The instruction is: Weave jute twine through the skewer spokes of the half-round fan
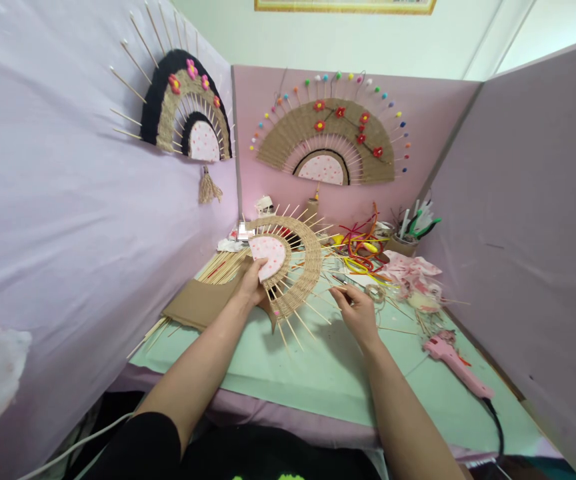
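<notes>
Left grip [254, 283]: closed on the half-round fan, thumb laid over its pink-spotted centre [269, 252], fingers mostly hidden behind. Right grip [357, 310]: thumb and fingertips pressed together, pinching what appears to be a thin strand [324, 291] (too fine to trace along its whole length).

Fan [313, 257]: one, held tilted above the worktop [318, 373], woven band around the centre, bare sticks [295, 332] jutting past the outer edge.

Beside it: brown card [193, 303], under and left of the fan; bundle of loose sticks [224, 265], behind the card; twine coil [375, 292], just beyond the right hand; glue gun [458, 367], lying near the right edge with its black cord [495, 427] running off the front.

Risks, by judgement. Slack weave: likely if the right pinch slips or pulls unevenly. Bent or snapped stick: likely if a jutting end catches on the card or is pressed sideways. Crushed or creased centre: possible, since the left thumb appears to bear the fan's weight there. Snagged strand: possible among the stick tips and the clutter around the coil. Dislodged glue gun: possible if the right forearm swings outward or the cord is tugged.
</notes>
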`<state>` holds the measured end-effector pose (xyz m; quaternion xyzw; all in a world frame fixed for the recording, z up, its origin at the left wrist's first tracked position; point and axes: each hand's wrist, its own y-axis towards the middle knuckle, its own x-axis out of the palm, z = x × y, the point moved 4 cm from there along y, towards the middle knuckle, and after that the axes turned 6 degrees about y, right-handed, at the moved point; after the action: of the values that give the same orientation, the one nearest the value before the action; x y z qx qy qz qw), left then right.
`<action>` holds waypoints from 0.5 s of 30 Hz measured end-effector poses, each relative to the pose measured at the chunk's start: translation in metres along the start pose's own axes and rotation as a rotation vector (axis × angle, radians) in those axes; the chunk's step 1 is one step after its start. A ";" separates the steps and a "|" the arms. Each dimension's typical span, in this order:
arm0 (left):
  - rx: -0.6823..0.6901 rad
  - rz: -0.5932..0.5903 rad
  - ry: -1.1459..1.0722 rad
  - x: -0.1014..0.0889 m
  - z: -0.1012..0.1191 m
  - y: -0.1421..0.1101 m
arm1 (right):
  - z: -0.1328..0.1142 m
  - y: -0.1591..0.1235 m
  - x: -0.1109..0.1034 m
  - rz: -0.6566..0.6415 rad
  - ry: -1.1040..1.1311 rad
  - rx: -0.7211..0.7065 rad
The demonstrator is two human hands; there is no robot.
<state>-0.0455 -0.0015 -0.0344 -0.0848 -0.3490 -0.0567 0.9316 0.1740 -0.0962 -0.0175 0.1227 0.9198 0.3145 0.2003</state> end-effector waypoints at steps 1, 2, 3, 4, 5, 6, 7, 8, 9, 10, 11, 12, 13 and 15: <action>0.005 0.008 0.000 0.000 0.000 0.000 | -0.001 0.000 -0.001 0.013 -0.004 0.000; 0.012 0.016 -0.001 -0.001 0.000 0.000 | -0.002 0.000 -0.002 0.031 -0.010 -0.001; 0.020 0.023 -0.002 -0.001 0.001 0.000 | -0.002 0.000 -0.003 0.053 -0.015 -0.002; 0.027 0.028 -0.001 -0.001 0.001 0.000 | -0.003 0.000 -0.004 0.080 -0.019 -0.005; 0.032 0.031 -0.001 0.000 0.002 0.000 | -0.003 0.000 -0.005 0.108 -0.021 -0.008; 0.035 0.034 -0.002 0.000 0.002 0.000 | -0.004 0.000 -0.006 0.134 -0.024 -0.011; 0.034 0.039 -0.003 0.000 0.003 -0.001 | -0.004 0.000 -0.007 0.156 -0.026 -0.013; 0.032 0.047 -0.003 0.000 0.003 -0.001 | -0.004 0.000 -0.008 0.175 -0.028 -0.016; 0.034 0.060 -0.004 0.000 0.004 -0.001 | -0.004 0.000 -0.010 0.192 -0.031 -0.020; 0.037 0.073 -0.006 0.000 0.005 -0.001 | -0.004 0.000 -0.011 0.207 -0.033 -0.026; 0.041 0.084 -0.007 -0.001 0.005 -0.001 | -0.004 0.001 -0.012 0.223 -0.035 -0.032; 0.042 0.091 -0.007 -0.001 0.005 -0.001 | -0.004 0.001 -0.013 0.241 -0.036 -0.039; 0.042 0.095 -0.007 -0.002 0.005 0.000 | -0.003 0.001 -0.014 0.258 -0.037 -0.047; 0.034 0.090 -0.002 -0.003 0.004 0.001 | -0.002 0.001 -0.016 0.282 -0.040 -0.053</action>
<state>-0.0500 0.0002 -0.0334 -0.0845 -0.3468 -0.0087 0.9341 0.1878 -0.1023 -0.0106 0.2519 0.8805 0.3611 0.1755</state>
